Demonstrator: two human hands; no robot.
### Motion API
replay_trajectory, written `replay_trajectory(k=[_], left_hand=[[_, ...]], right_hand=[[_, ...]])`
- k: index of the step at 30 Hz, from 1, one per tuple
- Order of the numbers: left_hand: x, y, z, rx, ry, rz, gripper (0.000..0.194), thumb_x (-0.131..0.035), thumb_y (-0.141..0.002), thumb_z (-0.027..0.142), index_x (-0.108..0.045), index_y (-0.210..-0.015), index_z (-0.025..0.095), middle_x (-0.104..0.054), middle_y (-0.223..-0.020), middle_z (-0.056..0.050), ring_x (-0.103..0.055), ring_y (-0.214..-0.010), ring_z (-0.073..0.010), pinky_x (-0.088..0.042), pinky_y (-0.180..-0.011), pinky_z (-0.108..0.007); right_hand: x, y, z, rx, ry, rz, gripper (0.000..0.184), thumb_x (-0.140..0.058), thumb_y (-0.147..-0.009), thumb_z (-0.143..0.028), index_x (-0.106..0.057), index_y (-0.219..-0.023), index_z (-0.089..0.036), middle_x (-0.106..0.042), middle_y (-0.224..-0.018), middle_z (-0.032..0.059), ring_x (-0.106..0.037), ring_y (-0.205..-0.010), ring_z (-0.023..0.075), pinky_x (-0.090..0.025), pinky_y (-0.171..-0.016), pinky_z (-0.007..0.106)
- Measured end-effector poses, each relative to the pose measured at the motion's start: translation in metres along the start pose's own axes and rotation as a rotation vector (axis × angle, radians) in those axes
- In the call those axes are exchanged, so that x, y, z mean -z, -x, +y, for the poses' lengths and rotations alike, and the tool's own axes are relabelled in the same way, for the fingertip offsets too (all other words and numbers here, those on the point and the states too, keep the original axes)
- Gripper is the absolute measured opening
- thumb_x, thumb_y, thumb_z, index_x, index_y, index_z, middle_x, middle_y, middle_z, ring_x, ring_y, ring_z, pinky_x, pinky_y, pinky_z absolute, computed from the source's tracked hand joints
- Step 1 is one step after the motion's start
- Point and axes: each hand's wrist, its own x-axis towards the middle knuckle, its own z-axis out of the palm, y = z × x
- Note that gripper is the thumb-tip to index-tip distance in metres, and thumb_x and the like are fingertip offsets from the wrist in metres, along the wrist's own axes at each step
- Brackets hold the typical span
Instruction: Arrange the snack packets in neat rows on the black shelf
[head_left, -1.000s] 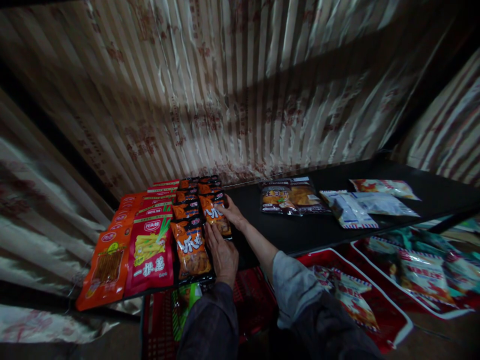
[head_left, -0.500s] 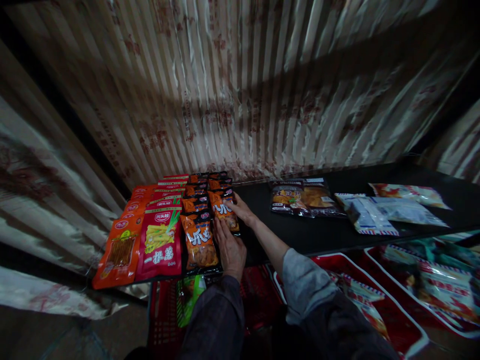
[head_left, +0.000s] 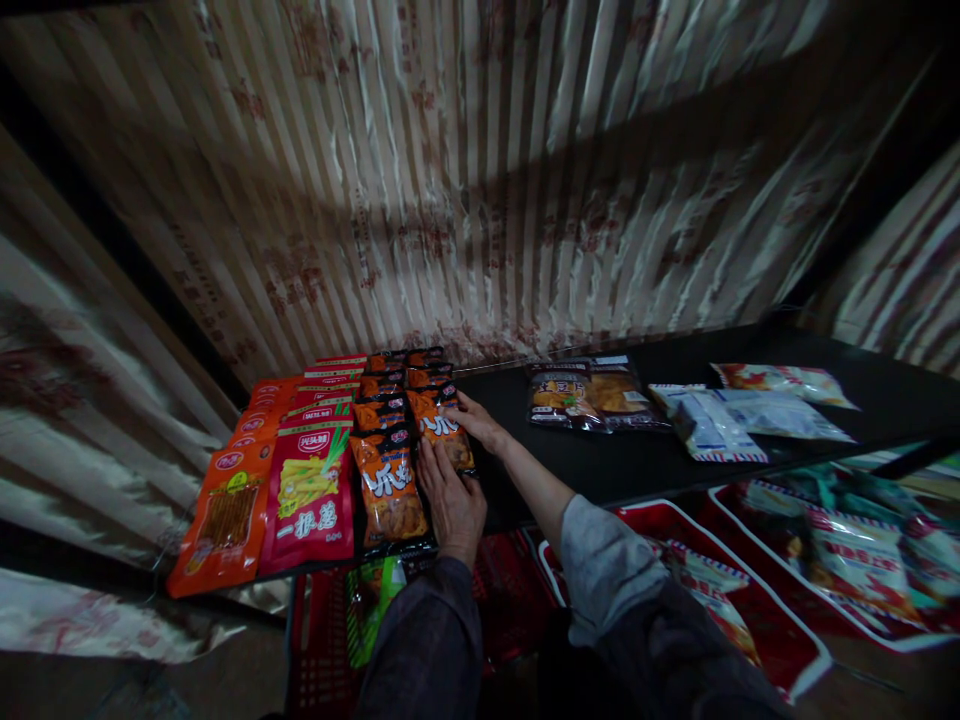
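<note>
Rows of snack packets lie on a black table (head_left: 622, 462). My left hand (head_left: 451, 498) rests flat, fingers stretched, on the near edge of an orange packet (head_left: 444, 428) at the right of the rows. My right hand (head_left: 474, 420) lies with fingers out against the far right side of the same packet. Another orange packet (head_left: 387, 486) sits just left of my left hand. Red packets (head_left: 310, 492) and a darker orange packet (head_left: 220, 520) fill the rows further left.
Two dark packets (head_left: 587, 393) and pale clear bags (head_left: 718, 421) lie on the table's right half. Red baskets (head_left: 757, 600) with more packets stand on the floor below, one (head_left: 330, 640) under the table's left end. A striped curtain (head_left: 480, 190) hangs behind.
Both hands stay on the orange packet with only slight shifts. The view itself has swung a little.
</note>
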Motion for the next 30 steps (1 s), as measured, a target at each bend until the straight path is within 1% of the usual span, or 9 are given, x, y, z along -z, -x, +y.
replay_trajectory(k=[5, 9, 13, 17, 21, 25, 30], left_hand=[[0.0031, -0.0007, 0.0025, 0.016, 0.000, -0.014, 0.065, -0.046, -0.075, 0.011, -0.031, -0.138, 0.006, -0.026, -0.149, -0.022, -0.018, -0.140, -0.0296, -0.022, -0.112, -0.051], [0.0035, -0.0008, 0.0025, 0.017, 0.003, -0.012, 0.063, -0.046, -0.076, 0.011, -0.033, -0.137, 0.007, -0.027, -0.148, -0.022, -0.024, -0.138, -0.0306, -0.025, -0.111, -0.051], [0.0027, -0.0006, 0.0011, 0.019, 0.021, -0.005, 0.065, -0.047, -0.076, 0.012, -0.031, -0.139, 0.010, -0.028, -0.148, -0.021, -0.028, -0.137, -0.0309, -0.027, -0.109, -0.051], [0.0030, -0.0012, 0.0011, 0.017, 0.020, -0.015, 0.066, -0.047, -0.076, 0.012, -0.029, -0.139, 0.009, -0.028, -0.147, -0.021, -0.027, -0.137, -0.0310, -0.028, -0.109, -0.049], [0.0028, -0.0019, 0.0018, 0.023, 0.027, -0.013, 0.066, -0.047, -0.076, 0.013, -0.029, -0.140, 0.009, -0.028, -0.147, -0.022, -0.025, -0.138, -0.0304, -0.027, -0.109, -0.049], [0.0024, -0.0018, 0.0016, 0.017, 0.025, -0.011, 0.064, -0.046, -0.077, 0.013, -0.029, -0.139, 0.009, -0.028, -0.147, -0.022, -0.025, -0.138, -0.0299, -0.028, -0.109, -0.048], [0.0024, -0.0016, 0.0006, 0.014, 0.014, -0.024, 0.064, -0.046, -0.076, 0.013, -0.030, -0.138, 0.008, -0.029, -0.147, -0.021, -0.029, -0.136, -0.0309, -0.029, -0.108, -0.048]], right_hand=[[0.0024, -0.0007, 0.0004, -0.018, 0.006, 0.009, 0.050, -0.073, -0.064, -0.036, -0.059, -0.111, -0.023, -0.071, -0.095, -0.0002, -0.066, -0.086, 0.0174, -0.050, -0.088, 0.036], [0.0029, -0.0006, -0.0007, -0.013, 0.000, -0.011, 0.047, -0.072, -0.065, -0.035, -0.060, -0.108, -0.022, -0.071, -0.093, -0.0003, -0.066, -0.084, 0.0166, -0.050, -0.086, 0.034], [0.0037, 0.0005, -0.0021, -0.018, 0.023, -0.010, 0.043, -0.071, -0.066, -0.034, -0.061, -0.106, -0.022, -0.071, -0.092, -0.0005, -0.066, -0.084, 0.0167, -0.051, -0.084, 0.033], [0.0034, 0.0007, -0.0013, -0.027, 0.049, 0.006, 0.041, -0.070, -0.067, -0.033, -0.061, -0.105, -0.022, -0.071, -0.095, -0.0003, -0.065, -0.086, 0.0173, -0.051, -0.084, 0.033], [0.0027, -0.0005, 0.0035, -0.033, 0.040, 0.020, 0.041, -0.071, -0.067, -0.036, -0.061, -0.104, -0.023, -0.071, -0.093, -0.0006, -0.065, -0.087, 0.0172, -0.051, -0.084, 0.032], [0.0030, 0.0009, 0.0053, -0.048, 0.041, 0.018, 0.042, -0.072, -0.066, -0.039, -0.061, -0.104, -0.023, -0.070, -0.096, -0.0001, -0.065, -0.089, 0.0174, -0.051, -0.086, 0.032], [0.0035, 0.0034, -0.0013, -0.083, 0.066, 0.033, 0.042, -0.072, -0.066, -0.039, -0.062, -0.103, -0.022, -0.071, -0.098, 0.0006, -0.065, -0.091, 0.0183, -0.049, -0.090, 0.035]])
